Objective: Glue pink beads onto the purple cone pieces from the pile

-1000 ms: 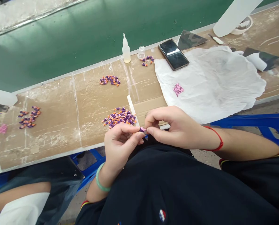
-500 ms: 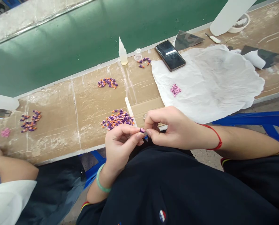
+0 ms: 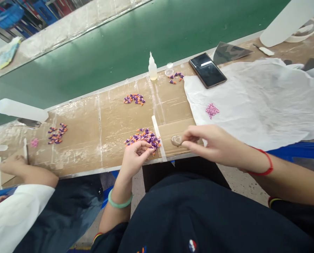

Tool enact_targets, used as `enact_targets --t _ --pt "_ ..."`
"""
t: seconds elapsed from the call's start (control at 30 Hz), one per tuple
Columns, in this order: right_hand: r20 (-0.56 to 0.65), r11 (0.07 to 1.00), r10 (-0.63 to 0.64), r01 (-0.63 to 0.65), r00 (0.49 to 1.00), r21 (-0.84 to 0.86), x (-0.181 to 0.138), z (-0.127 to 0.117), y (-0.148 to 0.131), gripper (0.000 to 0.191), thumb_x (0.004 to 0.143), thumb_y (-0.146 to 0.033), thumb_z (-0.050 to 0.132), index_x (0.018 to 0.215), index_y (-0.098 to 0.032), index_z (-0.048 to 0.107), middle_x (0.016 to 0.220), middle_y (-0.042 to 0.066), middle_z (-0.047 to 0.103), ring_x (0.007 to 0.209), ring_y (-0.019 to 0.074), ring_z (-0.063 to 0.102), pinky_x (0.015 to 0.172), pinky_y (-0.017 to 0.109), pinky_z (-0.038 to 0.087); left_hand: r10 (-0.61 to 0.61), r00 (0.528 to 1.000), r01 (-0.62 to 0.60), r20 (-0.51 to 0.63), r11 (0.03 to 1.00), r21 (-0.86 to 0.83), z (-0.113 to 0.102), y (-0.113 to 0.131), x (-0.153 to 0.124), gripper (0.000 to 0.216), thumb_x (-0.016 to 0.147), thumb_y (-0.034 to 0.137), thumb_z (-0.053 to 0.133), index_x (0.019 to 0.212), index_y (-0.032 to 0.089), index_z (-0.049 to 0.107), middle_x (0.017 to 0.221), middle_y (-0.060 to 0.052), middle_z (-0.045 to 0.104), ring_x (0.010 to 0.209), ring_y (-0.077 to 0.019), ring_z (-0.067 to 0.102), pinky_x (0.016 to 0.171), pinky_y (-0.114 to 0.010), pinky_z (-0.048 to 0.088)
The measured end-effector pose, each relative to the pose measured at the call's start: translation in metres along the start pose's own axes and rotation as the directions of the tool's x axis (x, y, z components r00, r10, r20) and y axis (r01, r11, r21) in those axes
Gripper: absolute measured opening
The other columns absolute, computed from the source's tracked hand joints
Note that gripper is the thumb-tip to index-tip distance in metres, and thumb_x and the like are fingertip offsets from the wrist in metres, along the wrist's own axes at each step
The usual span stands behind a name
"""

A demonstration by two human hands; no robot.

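Observation:
At the near edge of a pile of small purple, orange and pink pieces (image 3: 146, 135) is my left hand (image 3: 134, 158). Its thumb and forefinger are pinched together, and what lies between the tips blends with the pile. Beside a small round clear dish (image 3: 176, 140), my right hand (image 3: 209, 142) has its thumb and forefinger closed. Anything held there is too small to make out. A white strip (image 3: 159, 137) lies between the pile and the dish. Farther back on the table sits a smaller group of the same pieces (image 3: 134, 99).
A dropper bottle (image 3: 153, 68), a clear lid (image 3: 169, 69) and a phone (image 3: 207, 70) stand along the back. Tiny pink bits (image 3: 212, 111) lie on white paper (image 3: 251, 95). A co-worker's arm (image 3: 38, 174) rests at the left, near more pieces (image 3: 57, 133).
My hands have moved apart: the left went from a purple piece held between both hands to the pile, the right to the dish. The view has shifted leftward.

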State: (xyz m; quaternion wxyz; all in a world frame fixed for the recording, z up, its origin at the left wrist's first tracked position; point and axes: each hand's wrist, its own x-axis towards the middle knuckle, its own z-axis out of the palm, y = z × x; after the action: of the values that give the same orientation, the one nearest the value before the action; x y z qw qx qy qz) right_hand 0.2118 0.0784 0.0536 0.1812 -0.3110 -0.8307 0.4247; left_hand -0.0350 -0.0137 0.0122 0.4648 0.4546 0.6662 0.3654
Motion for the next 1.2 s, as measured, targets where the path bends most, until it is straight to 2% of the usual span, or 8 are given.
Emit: enact_targets --t 0.2,0.3,0.5,0.7,0.83,0.93,1.07,1.2 --pt "-0.222 0.992 0.110 -0.121 0.969 -0.034 -0.011 -0.023 0.032 0.019 0.091 -0.030 0.054 0.075 -0.023 0.060 0.065 0.001 0.066 0.058 0.0163 0.061 0.055 0.030 0.044 0.133 0.985 -0.077 -0.107 0.906 0.417 -0.031 -0.009 0.045 0.023 0.078 0.039 0.075 0.087 0.018 0.074 0.054 0.002 0.062 0.053 -0.0154 0.058 0.055 -0.028 0.046" --pt "-0.293 0.988 0.148 -0.156 0.944 -0.005 -0.013 -0.027 0.038 0.018 0.089 -0.030 0.055 0.073 -0.024 0.061 0.064 0.001 0.067 0.056 0.0170 0.059 0.053 0.032 0.043 0.295 0.942 -0.143 -0.162 0.786 0.601 -0.035 0.006 0.088 0.014 0.085 0.032 0.069 0.087 0.019 0.072 0.071 -0.002 0.066 0.066 -0.0184 0.060 0.068 -0.033 0.049" --pt "-0.341 0.962 0.272 -0.267 0.900 0.061 -0.019 -0.034 0.038 0.019 0.088 -0.027 0.055 0.071 -0.023 0.061 0.066 0.006 0.069 0.061 0.0173 0.062 0.057 0.032 0.045 0.381 0.920 -0.209 -0.096 0.682 0.701 -0.025 0.023 0.170 0.010 0.077 0.011 0.071 0.079 0.019 0.065 0.099 -0.009 0.067 0.101 -0.0264 0.061 0.095 -0.041 0.045" --pt "-0.417 0.947 0.317 -0.306 0.852 0.094 -0.030 -0.042 0.049 0.019 0.087 -0.030 0.056 0.071 -0.022 0.061 0.066 0.005 0.070 0.062 0.0178 0.064 0.058 0.032 0.049 0.396 0.914 -0.223 -0.090 0.673 0.705 -0.017 0.021 0.188 0.016 0.082 0.011 0.062 0.068 0.019 0.058 0.096 -0.012 0.067 0.105 -0.0280 0.060 0.105 -0.046 0.039" --pt "-0.488 0.952 0.295 -0.297 0.821 0.076 -0.037 -0.050 0.053 0.018 0.087 -0.032 0.057 0.073 -0.022 0.062 0.067 0.003 0.070 0.063 0.0179 0.065 0.060 0.033 0.050 0.397 0.906 -0.226 -0.146 0.746 0.626 -0.016 0.028 0.180 0.012 0.081 0.014 0.058 0.070 0.019 0.057 0.091 -0.012 0.068 0.098 -0.0267 0.063 0.098 -0.045 0.045" --pt "-0.538 0.947 0.306 -0.312 0.785 0.083 -0.042 -0.056 0.060 0.015 0.088 -0.028 0.055 0.077 -0.021 0.062 0.069 0.003 0.069 0.066 0.0172 0.065 0.064 0.032 0.050 0.358 0.913 -0.227 -0.194 0.842 0.489 -0.016 0.036 0.162 0.005 0.081 0.021 0.055 0.077 0.019 0.058 0.080 -0.007 0.068 0.071 -0.0188 0.063 0.072 -0.035 0.052" --pt "-0.567 0.932 0.305 -0.361 0.766 0.013 -0.043 -0.056 0.085 0.011 0.088 -0.025 0.056 0.080 -0.019 0.062 0.073 0.004 0.068 0.068 0.0174 0.063 0.066 0.033 0.048 0.154 0.958 -0.182 -0.243 0.978 -0.098 -0.018 0.040 0.130 0.015 0.066 0.027 0.072 0.077 0.018 0.068 0.067 -0.001 0.066 0.055 -0.0100 0.055 0.049 -0.020 0.040" --pt "-0.482 0.902 0.260 -0.388 0.837 -0.187 -0.038 -0.044 0.115 0.009 0.083 -0.017 0.056 0.077 -0.018 0.063 0.080 0.006 0.069 0.075 0.0195 0.061 0.070 0.034 0.046 0.048 0.990 -0.086 -0.130 0.949 -0.303 -0.011 0.040 0.096 0.021 0.055 0.025 0.085 0.070 0.019 0.071 0.064 -0.001 0.067 0.052 -0.0079 0.052 0.045 -0.018 0.039"
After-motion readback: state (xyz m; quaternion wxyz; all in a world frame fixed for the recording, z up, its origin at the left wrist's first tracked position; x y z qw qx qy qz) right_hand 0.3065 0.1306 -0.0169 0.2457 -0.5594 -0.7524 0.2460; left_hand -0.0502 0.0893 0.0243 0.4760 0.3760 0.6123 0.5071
